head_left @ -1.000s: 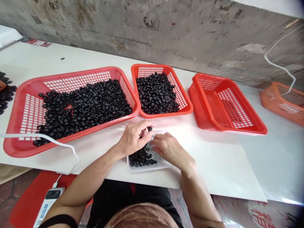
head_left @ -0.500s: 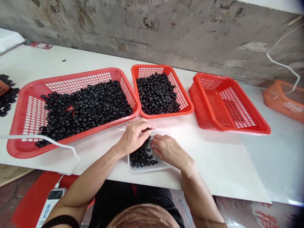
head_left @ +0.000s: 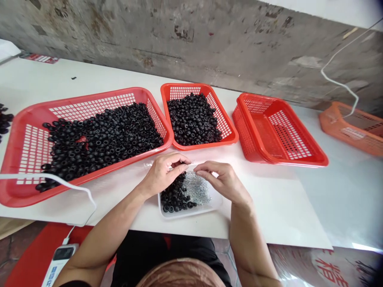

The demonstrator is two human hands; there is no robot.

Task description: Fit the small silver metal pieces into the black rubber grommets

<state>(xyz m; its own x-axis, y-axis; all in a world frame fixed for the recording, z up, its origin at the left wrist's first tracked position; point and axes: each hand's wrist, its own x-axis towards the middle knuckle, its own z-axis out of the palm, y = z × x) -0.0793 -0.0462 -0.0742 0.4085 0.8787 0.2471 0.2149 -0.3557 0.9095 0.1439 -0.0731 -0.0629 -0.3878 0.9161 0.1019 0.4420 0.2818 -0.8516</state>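
Observation:
Above a shallow translucent plastic tray (head_left: 190,214), both hands are raised with fingertips close together. My left hand (head_left: 163,173) is closed in a pinch over the tray's upper left; whatever is between its fingers is too small to name. On the other side, my right hand (head_left: 224,181) also pinches, thumb against forefinger, and what it holds cannot be made out. Small black ring-shaped parts (head_left: 173,195) lie in the tray's left half. Tiny shiny silvery pieces (head_left: 197,189) are heaped in its right half.
Behind the hands stand a large red basket (head_left: 89,181) and a smaller red basket (head_left: 206,146), both holding black ring parts. Stacked red baskets (head_left: 287,131) and an orange basket (head_left: 353,133) are at the right. A white cable (head_left: 74,183) crosses the left front, near a white power bank (head_left: 58,263).
My right hand has lifted out of the silvery pieces and turned, its fingertips now in a pinch near the left hand. The left hand stays pinched. The whole view has shifted slightly.

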